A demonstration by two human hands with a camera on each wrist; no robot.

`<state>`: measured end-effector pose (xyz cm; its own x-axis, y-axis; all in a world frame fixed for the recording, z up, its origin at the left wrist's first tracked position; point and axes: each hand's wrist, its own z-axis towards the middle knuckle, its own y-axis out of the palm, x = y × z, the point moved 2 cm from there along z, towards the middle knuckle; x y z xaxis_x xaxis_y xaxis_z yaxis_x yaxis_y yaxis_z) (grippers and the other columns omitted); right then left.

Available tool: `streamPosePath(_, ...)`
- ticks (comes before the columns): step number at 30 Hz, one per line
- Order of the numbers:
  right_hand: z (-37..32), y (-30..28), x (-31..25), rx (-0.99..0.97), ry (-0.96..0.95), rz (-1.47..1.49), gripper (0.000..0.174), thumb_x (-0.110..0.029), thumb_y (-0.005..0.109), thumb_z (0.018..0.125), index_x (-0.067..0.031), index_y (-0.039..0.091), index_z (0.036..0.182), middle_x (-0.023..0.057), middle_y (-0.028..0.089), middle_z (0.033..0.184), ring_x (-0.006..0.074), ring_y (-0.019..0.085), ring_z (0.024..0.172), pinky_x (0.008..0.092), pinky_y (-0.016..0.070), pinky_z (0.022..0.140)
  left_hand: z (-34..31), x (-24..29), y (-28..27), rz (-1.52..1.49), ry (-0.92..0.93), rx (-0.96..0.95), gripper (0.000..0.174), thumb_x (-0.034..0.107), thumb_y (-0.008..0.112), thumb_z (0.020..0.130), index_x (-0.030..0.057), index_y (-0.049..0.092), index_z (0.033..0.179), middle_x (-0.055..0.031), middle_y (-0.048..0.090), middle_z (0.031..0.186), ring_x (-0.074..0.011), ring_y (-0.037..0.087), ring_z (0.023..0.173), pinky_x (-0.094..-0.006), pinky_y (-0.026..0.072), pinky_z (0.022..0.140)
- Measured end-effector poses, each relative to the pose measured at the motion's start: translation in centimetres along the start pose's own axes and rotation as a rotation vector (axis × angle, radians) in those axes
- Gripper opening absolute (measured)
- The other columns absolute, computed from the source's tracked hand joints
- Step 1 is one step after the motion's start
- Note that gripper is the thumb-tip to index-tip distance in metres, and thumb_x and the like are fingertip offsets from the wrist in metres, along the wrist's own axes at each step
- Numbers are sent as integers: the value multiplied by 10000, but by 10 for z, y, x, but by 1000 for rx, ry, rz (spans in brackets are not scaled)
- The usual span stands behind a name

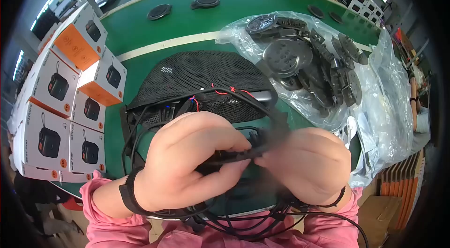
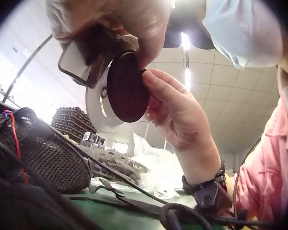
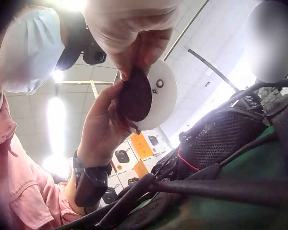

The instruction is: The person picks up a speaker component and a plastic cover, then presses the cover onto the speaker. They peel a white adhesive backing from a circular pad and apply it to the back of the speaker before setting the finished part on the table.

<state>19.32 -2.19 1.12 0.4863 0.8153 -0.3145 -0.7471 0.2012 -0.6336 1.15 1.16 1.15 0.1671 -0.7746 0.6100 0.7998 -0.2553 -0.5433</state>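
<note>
My left hand point(image 1: 187, 159) pinches a thin dark round disc point(image 2: 128, 88) at its edge, in front of my chest. On the other side of it, my right hand point(image 1: 309, 163), blurred in the head view, has thumb and fingertips at the disc's rim. Behind the dark disc a white round disc point(image 3: 164, 93) shows, with a small ring near its middle. From the head view the held pieces appear edge-on and partly hidden by the fingers. A black mesh pouch point(image 1: 201, 77) with cables lies just beyond the hands.
Black round parts point(image 1: 288, 58) lie heaped on a clear plastic bag point(image 1: 384, 121) at right. White and orange speaker boxes point(image 1: 51, 88) are stacked at left. Several black discs point(image 1: 159, 11) lie farther back on the green table point(image 1: 140, 41). Black cables point(image 1: 234, 224) cross near my lap.
</note>
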Motion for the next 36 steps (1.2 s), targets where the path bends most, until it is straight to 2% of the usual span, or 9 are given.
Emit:
streamPosePath(6,-1,13,0,43,109,0,200,-32,664,619,-30,620,813,58,592,707,202,575,594,267,451,498,-3,-8,6,-38,-127,30,209,-7,634,594,7,556,787,-91,533,723,-202,514,619,-273,390,555)
streamPosePath(9,-2,18,3,83,139,-53,159,-45,661,636,-31,609,786,68,587,690,215,572,588,278,448,504,-4,-13,8,-26,-249,-23,139,7,607,678,18,554,807,-45,525,711,-127,510,624,-243,387,539)
streamPosePath(11,-4,20,5,89,235,-75,137,-61,653,656,-41,603,782,77,588,697,229,566,584,291,445,521,-8,-18,14,-578,-728,-19,90,38,527,776,6,551,857,-6,530,741,-65,491,676,-217,394,569)
streamPosePath(12,-5,21,6,88,242,-72,137,-61,653,656,-41,603,782,77,588,697,229,566,584,291,445,521,-4,-11,9,-786,-885,-70,239,68,406,804,-36,512,991,-51,559,914,-102,523,815,-234,411,753)
streamPosePath(29,-10,31,14,30,261,-44,163,-63,644,671,-54,575,818,81,536,720,264,522,613,312,425,541,-7,-16,11,-874,-972,20,272,51,406,806,-49,514,1035,-94,580,971,-146,549,890,-252,420,805)
streamPosePath(31,-7,26,19,17,228,-106,178,-63,646,672,-55,571,833,72,514,718,245,506,598,301,417,530,-9,-18,11,-893,-969,21,228,85,392,850,-16,534,996,-15,573,875,-60,523,789,-189,419,695)
streamPosePath(33,-5,25,18,7,194,-171,192,-62,648,673,-56,568,848,64,492,717,226,490,582,291,410,519,-7,-23,10,-914,-957,27,246,86,392,835,-28,533,1001,-36,576,897,-82,532,799,-205,421,719)
streamPosePath(35,-6,27,20,157,614,191,225,-45,651,674,-63,562,880,41,456,716,156,467,600,255,391,535,-7,-26,8,-935,-944,32,265,86,391,819,-41,531,1005,-57,580,918,-103,541,809,-221,424,742)
streamPosePath(36,-9,28,24,138,831,390,275,-59,635,731,-56,526,983,9,491,775,84,473,692,220,392,599,-6,-27,7,-924,-923,55,293,95,387,795,-62,524,1000,-95,580,936,-142,551,835,-244,426,766)
